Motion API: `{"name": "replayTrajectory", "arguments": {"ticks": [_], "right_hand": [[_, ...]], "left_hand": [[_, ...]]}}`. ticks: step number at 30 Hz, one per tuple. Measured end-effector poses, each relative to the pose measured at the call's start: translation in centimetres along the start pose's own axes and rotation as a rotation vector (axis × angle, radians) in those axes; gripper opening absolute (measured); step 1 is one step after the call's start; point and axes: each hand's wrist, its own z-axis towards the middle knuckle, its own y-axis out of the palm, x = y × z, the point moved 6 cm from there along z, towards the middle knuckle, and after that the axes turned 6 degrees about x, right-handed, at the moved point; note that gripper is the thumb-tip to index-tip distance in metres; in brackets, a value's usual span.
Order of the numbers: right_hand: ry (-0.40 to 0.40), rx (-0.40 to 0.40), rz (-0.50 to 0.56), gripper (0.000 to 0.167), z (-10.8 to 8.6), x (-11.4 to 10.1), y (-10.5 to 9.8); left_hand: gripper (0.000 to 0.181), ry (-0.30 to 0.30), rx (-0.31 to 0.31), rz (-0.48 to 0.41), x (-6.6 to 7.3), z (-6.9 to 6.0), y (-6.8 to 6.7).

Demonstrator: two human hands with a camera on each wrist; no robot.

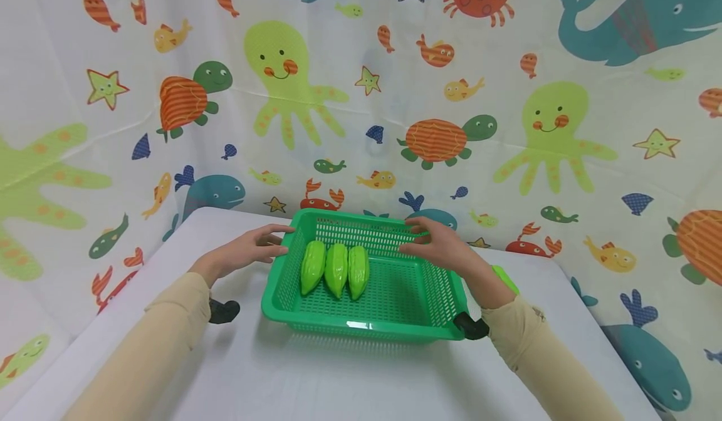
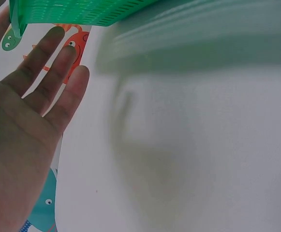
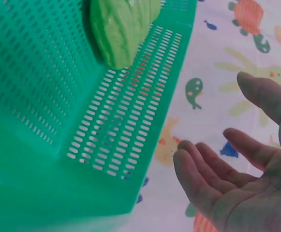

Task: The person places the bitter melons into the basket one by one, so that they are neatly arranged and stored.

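A green plastic basket [image 1: 361, 328] with slotted walls is on the white table. Three bright green, ridged gourds [image 1: 336, 269], perhaps bitter melons, lie side by side in its left half. At the left rim is my left hand [image 1: 248, 249], fingers extended and spread; whether a fingertip touches the rim, I cannot tell. The left wrist view shows this palm [image 2: 19, 125] bare, beside the basket wall [image 2: 82, 12]. My right hand [image 1: 442, 242] hovers over the basket's right back part, fingers loosely bent and holding nothing. In the right wrist view its fingers [image 3: 198, 181] are apart from the rim.
Partly hidden behind my right forearm, a bright green object [image 1: 506, 279] lies on the table right of the basket; its kind is unclear. A white curtain [image 1: 350, 51] printed with sea animals hangs behind and around the table [image 1: 361, 383].
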Motion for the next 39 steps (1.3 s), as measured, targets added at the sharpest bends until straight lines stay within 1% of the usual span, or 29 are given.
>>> {"name": "replayTrajectory", "arguments": {"ticks": [2,4,8,11,17,19,23,26,31,39], "right_hand": [[-0.006,0.032,-0.011,0.062,-0.5,0.3,-0.4],[0.001,0.068,-0.014,0.062,-1.1,0.8,-0.7],[0.038,0.122,0.025,0.064,-2.6,2.4,-1.6],[0.077,0.143,0.041,0.066,-3.7,3.9,-2.3],[0.138,0.18,0.017,0.07,-5.4,7.0,-3.5],[0.141,0.198,0.007,0.071,-6.0,7.7,-3.9],[0.123,0.235,-0.031,0.07,-7.0,8.8,-4.6],[0.105,0.264,-0.082,0.069,-7.4,9.5,-5.0],[0.083,0.307,-0.159,0.067,-7.6,10.9,-5.3],[0.113,0.301,-0.159,0.064,-8.3,14.2,-5.4]], "left_hand": [[0.068,0.005,-0.001,0.005,0.0,-0.1,-0.1],[0.068,-0.006,0.005,0.006,-0.1,-0.1,-0.1],[0.068,-0.006,0.004,0.004,-0.1,0.0,-0.1],[0.067,-0.007,0.005,0.003,-0.1,0.0,-0.1],[0.066,-0.007,0.008,0.007,-0.1,0.1,-0.1],[0.067,-0.004,0.006,0.009,-0.1,0.1,-0.1],[0.067,-0.004,0.003,0.008,-0.1,0.1,0.0],[0.067,-0.007,0.012,0.005,-0.1,0.1,-0.1],[0.066,0.009,0.015,0.011,-0.2,0.1,-0.2],[0.066,0.004,0.011,0.006,-0.3,0.1,-0.1]]}}
